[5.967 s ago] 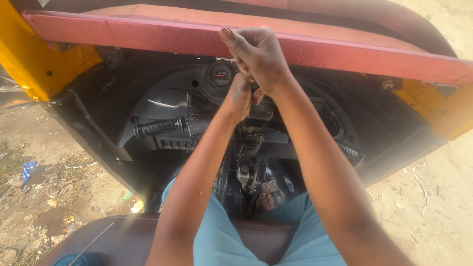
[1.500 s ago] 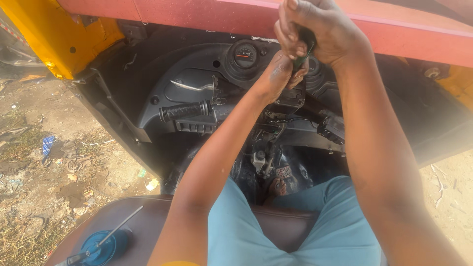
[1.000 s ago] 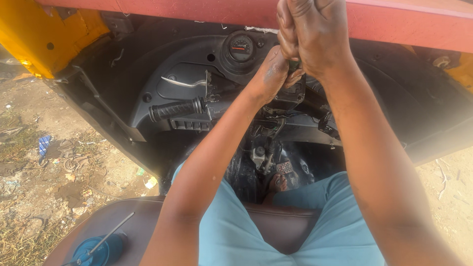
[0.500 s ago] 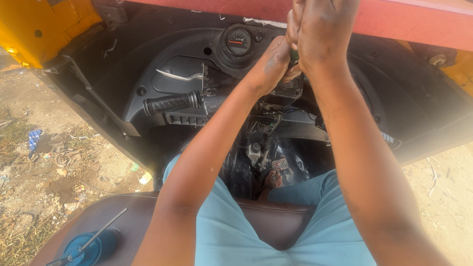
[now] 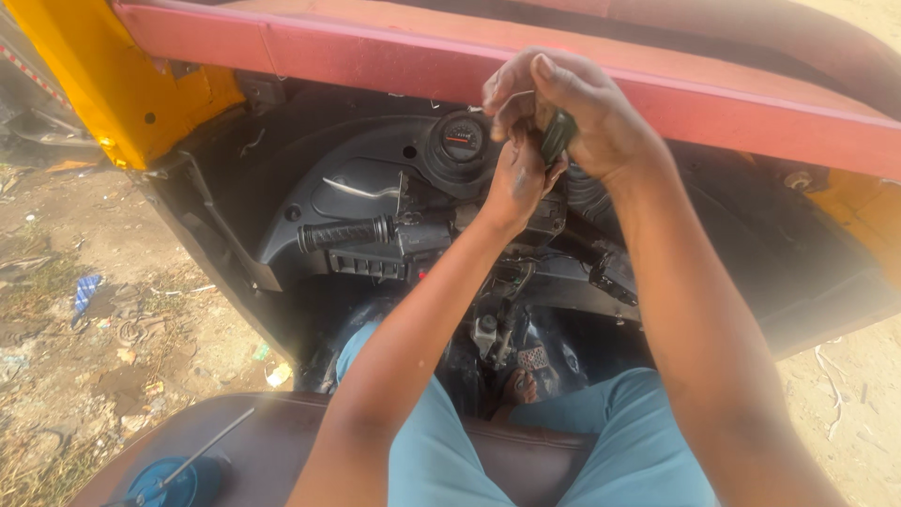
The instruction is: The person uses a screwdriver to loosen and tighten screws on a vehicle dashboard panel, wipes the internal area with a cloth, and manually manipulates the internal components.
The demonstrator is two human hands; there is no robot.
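Right hand (image 5: 601, 117): I close it around a small dark grey plastic part (image 5: 556, 136).
Left hand (image 5: 519, 178): pinching beneath it, grip unclear.
Risk: the part could slip down among the black handlebar wiring (image 5: 511, 282).

matt black plastic dashboard (image 5: 357, 188), ribbed rubber handlebar grip (image 5: 343, 233), glossy brown seat (image 5: 282, 441)

Round gauge (image 5: 462, 139), black handlebar grip (image 5: 343, 232), possibly a blue-handled screwdriver (image 5: 178, 474) on brown seat (image 5: 272, 441).
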